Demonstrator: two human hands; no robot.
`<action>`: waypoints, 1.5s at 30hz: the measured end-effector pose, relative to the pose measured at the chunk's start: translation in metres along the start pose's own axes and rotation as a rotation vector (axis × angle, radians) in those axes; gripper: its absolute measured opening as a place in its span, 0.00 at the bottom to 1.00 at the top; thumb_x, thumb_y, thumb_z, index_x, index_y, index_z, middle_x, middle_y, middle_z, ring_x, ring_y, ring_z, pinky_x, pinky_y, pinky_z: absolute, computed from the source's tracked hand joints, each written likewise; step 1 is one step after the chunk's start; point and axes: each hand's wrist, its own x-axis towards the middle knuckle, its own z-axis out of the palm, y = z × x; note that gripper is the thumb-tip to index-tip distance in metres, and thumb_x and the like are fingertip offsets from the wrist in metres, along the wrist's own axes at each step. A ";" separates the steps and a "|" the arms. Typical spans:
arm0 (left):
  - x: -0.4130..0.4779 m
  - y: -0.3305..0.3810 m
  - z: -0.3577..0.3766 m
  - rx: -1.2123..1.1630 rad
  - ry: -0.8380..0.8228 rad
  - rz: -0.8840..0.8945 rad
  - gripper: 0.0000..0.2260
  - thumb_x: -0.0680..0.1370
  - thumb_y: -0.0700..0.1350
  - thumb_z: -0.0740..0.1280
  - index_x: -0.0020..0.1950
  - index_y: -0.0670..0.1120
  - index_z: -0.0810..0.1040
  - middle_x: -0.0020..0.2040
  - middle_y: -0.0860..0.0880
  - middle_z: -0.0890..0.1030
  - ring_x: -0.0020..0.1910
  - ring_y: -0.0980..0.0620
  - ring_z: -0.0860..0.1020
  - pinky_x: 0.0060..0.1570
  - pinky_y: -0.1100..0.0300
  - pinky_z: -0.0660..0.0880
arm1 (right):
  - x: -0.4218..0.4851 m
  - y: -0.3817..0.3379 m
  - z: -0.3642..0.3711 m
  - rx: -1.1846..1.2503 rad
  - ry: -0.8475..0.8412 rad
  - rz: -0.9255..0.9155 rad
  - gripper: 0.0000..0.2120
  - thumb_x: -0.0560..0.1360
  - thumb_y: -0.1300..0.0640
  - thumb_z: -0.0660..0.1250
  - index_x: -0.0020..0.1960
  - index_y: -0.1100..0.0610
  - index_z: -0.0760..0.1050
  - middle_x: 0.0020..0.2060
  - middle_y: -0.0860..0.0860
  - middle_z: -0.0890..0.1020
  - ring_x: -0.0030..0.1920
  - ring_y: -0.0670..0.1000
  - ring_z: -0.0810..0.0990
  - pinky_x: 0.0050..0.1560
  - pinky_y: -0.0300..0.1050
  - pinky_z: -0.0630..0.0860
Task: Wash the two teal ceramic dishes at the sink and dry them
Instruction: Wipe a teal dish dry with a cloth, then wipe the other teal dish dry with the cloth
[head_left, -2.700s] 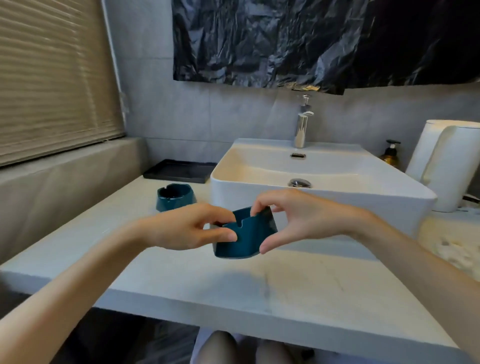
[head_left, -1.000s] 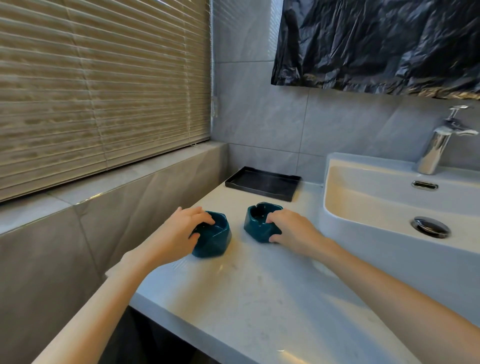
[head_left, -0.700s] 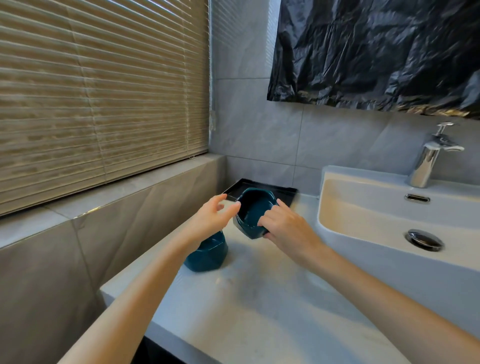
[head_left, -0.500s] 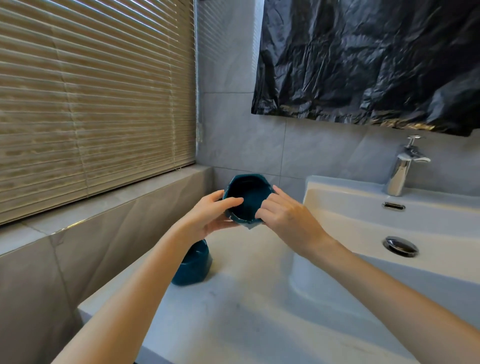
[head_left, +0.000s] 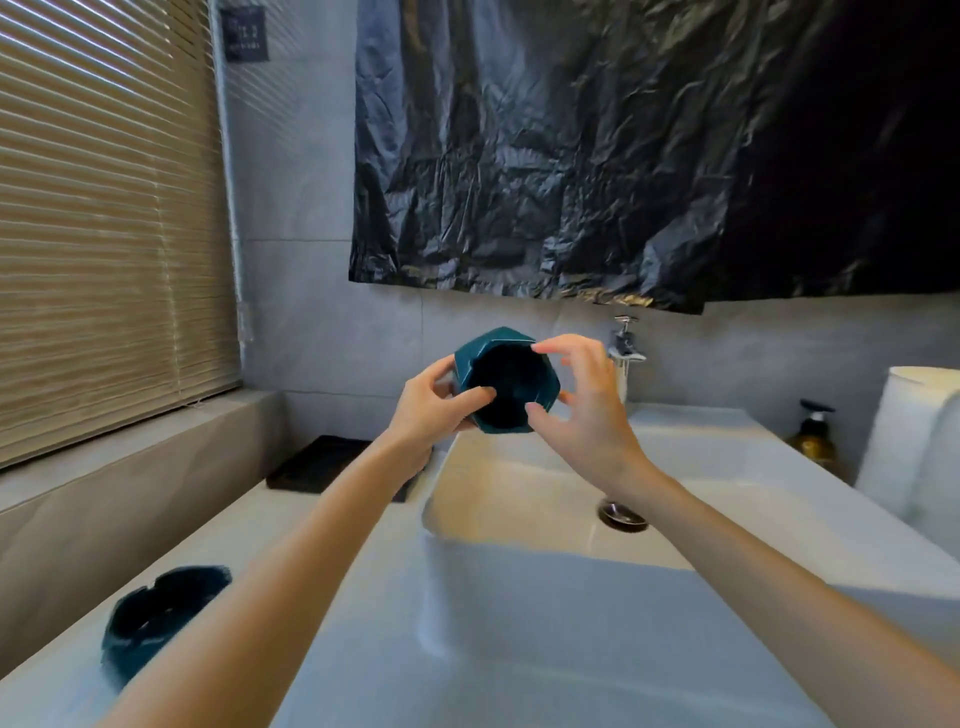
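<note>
Your left hand (head_left: 434, 410) grips the teal ceramic dish (head_left: 506, 387) from its left side, thumb laid across the dark mouth and fingers behind the wall. Your right hand (head_left: 584, 415) pinches the opposite side, a fingertip on the upper rim and the thumb at the lower edge.

A second ago both dishes sat on the bench (head_left: 218, 530) with one hand on each. Now this one is raised to the centre of the frame, tipped so its opening faces you, above the back left of the sink (head_left: 493, 493) and just left of the tap (head_left: 626, 345). The second teal dish (head_left: 156, 618) stays on the bench at the lower left, blurred and partly behind your left forearm, with no hand on it.

Judging from this, you are carrying the first dish over to be washed. No water shows at the tap, so one hand will probably have to let go to open it, leaving the other to hold a smooth glazed piece alone. The paper towel roll (head_left: 904, 441) at the right edge looks handy for drying.
</note>
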 end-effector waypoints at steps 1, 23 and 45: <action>0.005 -0.002 0.012 0.010 -0.027 0.025 0.19 0.74 0.38 0.71 0.62 0.52 0.75 0.51 0.50 0.82 0.50 0.51 0.81 0.42 0.60 0.80 | 0.002 0.008 -0.009 -0.038 0.052 0.069 0.25 0.67 0.62 0.71 0.62 0.54 0.67 0.57 0.42 0.64 0.61 0.51 0.67 0.58 0.57 0.75; 0.020 -0.023 0.151 0.591 -0.220 0.772 0.28 0.65 0.35 0.78 0.62 0.45 0.75 0.53 0.51 0.80 0.46 0.58 0.75 0.50 0.75 0.72 | -0.047 0.092 -0.128 -0.070 -0.003 0.255 0.23 0.76 0.70 0.65 0.64 0.51 0.64 0.56 0.50 0.75 0.55 0.48 0.75 0.50 0.42 0.80; 0.014 -0.035 0.201 0.044 -0.146 -0.530 0.17 0.76 0.51 0.68 0.57 0.40 0.74 0.52 0.39 0.79 0.39 0.45 0.81 0.28 0.59 0.80 | -0.178 0.088 -0.291 -0.767 0.036 0.963 0.09 0.78 0.56 0.58 0.54 0.48 0.75 0.58 0.52 0.78 0.59 0.58 0.73 0.53 0.50 0.73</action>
